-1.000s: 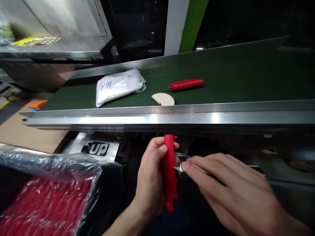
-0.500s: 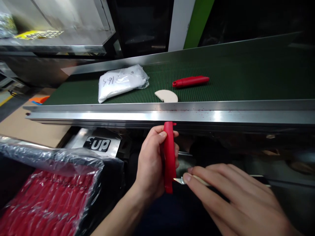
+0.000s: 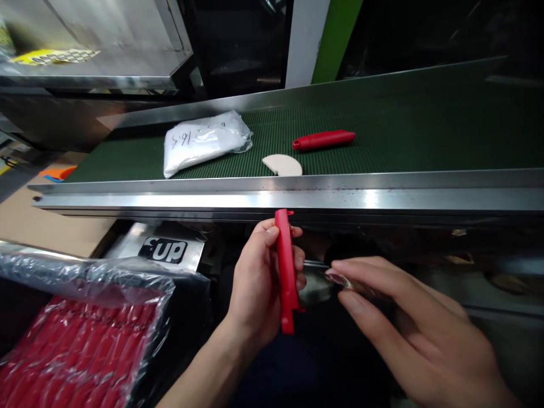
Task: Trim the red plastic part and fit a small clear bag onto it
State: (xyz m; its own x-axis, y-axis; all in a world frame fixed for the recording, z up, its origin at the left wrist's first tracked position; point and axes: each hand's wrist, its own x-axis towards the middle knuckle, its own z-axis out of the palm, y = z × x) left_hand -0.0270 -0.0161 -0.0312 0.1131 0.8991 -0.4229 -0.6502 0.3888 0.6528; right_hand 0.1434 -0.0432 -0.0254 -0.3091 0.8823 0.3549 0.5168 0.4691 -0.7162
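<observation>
Right hand (image 3: 408, 317), fingers pinching the small blade (image 3: 340, 279), is pulling back from the red handle (image 3: 286, 271) the left hand (image 3: 259, 283) is gripping upright, so the trimming pass looks finished.

a green conveyor belt (image 3: 403, 141) runs between steel rails (image 3: 297, 198). behind stands a steel cabinet (image 3: 106, 51). brown floor (image 3: 38, 226) lies at left.

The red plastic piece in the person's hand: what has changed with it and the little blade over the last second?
The right hand drew its small blade away from the red plastic piece; earlier the tip touched its edge, sliding down toward the lower end, now there is a gap. The left hand kept its grip on the piece, upright. On the green belt, the white bag, pale half-disc and second red piece stayed put.
</observation>
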